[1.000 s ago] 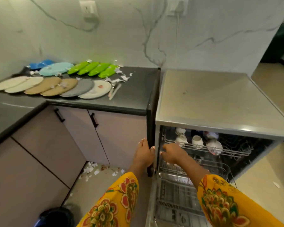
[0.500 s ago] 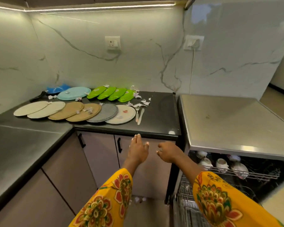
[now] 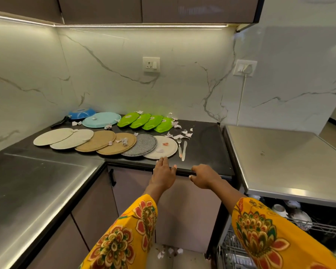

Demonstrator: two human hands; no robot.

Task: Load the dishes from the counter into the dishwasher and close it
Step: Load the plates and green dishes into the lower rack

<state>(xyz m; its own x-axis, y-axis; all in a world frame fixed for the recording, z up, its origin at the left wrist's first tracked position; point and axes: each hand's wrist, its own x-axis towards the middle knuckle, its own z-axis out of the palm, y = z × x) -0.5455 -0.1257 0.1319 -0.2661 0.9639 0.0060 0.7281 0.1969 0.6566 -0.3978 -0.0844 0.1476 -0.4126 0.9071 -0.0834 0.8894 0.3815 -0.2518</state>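
While both hands reach empty, left hand (image 3: pixel 164 172) flat, right hand (image 3: pixel 203 176) loosely curled, paper scraps (image 3: pixel 179 134) beside fork (image 3: pixel 179 146).

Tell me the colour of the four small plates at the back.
Bright green, seen clearly in the head view.

Bare black counter (image 3: pixel 208 140) right of the fork (image 3: pixel 179 145) and knife (image 3: pixel 184 150), open to the dishwasher (image 3: pixel 279 158). Overlapping plates (image 3: pixel 105 141) across the middle, green dishes (image 3: pixel 146 122) behind, paper scraps (image 3: pixel 179 135) scattered between.
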